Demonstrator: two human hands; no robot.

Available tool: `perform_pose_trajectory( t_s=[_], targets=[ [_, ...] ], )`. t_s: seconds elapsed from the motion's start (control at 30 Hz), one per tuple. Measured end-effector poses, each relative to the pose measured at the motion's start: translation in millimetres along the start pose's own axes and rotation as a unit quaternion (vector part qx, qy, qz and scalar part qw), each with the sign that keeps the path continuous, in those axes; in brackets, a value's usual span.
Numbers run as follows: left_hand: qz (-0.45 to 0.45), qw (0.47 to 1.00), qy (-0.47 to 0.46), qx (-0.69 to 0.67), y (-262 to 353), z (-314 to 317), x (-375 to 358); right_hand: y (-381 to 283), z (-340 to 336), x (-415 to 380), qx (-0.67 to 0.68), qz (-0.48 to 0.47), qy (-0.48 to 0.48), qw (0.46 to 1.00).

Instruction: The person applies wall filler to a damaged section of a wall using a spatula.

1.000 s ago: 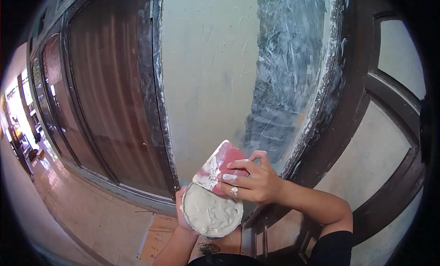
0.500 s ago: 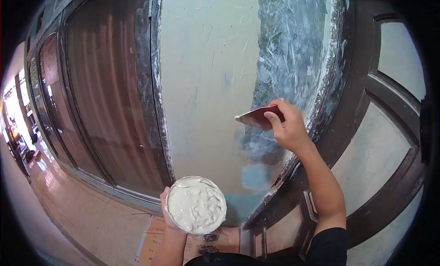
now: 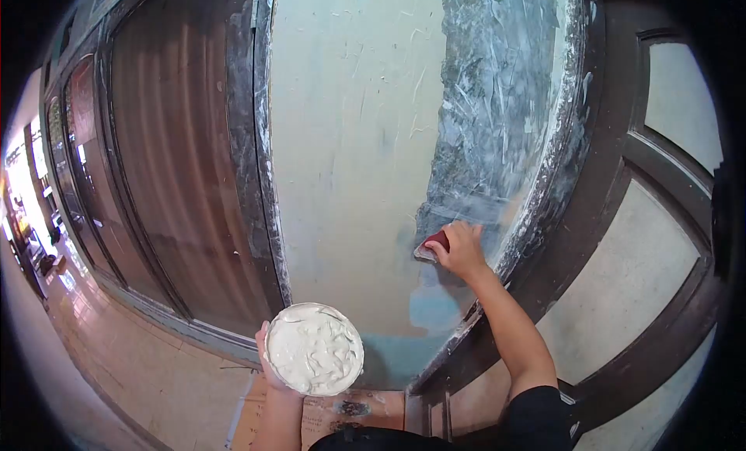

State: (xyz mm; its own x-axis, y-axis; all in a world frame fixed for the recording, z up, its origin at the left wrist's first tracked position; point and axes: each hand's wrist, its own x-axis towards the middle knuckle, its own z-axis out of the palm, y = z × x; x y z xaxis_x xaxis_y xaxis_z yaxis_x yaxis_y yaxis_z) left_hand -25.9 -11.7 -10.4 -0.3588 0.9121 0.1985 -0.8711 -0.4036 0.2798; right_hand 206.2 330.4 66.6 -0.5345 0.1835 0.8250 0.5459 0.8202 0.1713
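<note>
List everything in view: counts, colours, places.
Round tub of paste: 1, off-white, lower centre
Plastered wall: 1, cream with grey and blue patches, centre
Thin spreader: 1, dark red, at the wall
Framed glass panes: several, dark brown, left
Panelled door: 1, dark brown with pale panels, right
Cardboard: at least 1, tan, bottom
Tiled floor: 1, beige, lower left
Sleeve: 1, black, lower right
Left hand: 1, bare, holding tub
Right hand: 1, bare, holding spreader
</note>
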Motion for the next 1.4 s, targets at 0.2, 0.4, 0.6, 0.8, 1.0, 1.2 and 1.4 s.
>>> perform_pose_trajectory(
  t_s=[0.2,0.4,0.6,0.8,1.0,1.2,1.4],
  targets=[
    [0.011,0.999,0.026,0.02,-1.2,-8.1,4.8,5.6,0.8,20.0,-0.012,-0.004,0.07,0.997],
    [0.026,0.999,0.034,0.023,-0.8,-5.8,6.2,2.7,7.3,19.5,-0.006,-0.068,0.035,0.997],
    [0.019,0.999,0.048,0.0,-4.2,-3.4,2.8,1.8,-7.5,39.3,-0.015,-0.05,0.088,0.995],
    [0.052,0.998,0.046,-0.003,-7.3,-5.2,-6.4,5.3,20.7,11.2,-0.024,-0.109,-0.004,0.994],
    [0.061,0.995,0.072,-0.008,-20.1,-11.9,-14.5,9.0,-7.6,38.9,-0.024,-0.047,0.096,0.994],
    [0.08,0.992,0.085,-0.038,-37.4,-12.1,-31.8,9.7,22.8,-11.2,-0.007,-0.092,-0.029,0.995],
    [0.079,0.995,0.053,-0.014,-52.6,-19.0,-47.0,11.6,-6.9,33.1,-0.039,-0.046,0.124,0.99]
  ],
)
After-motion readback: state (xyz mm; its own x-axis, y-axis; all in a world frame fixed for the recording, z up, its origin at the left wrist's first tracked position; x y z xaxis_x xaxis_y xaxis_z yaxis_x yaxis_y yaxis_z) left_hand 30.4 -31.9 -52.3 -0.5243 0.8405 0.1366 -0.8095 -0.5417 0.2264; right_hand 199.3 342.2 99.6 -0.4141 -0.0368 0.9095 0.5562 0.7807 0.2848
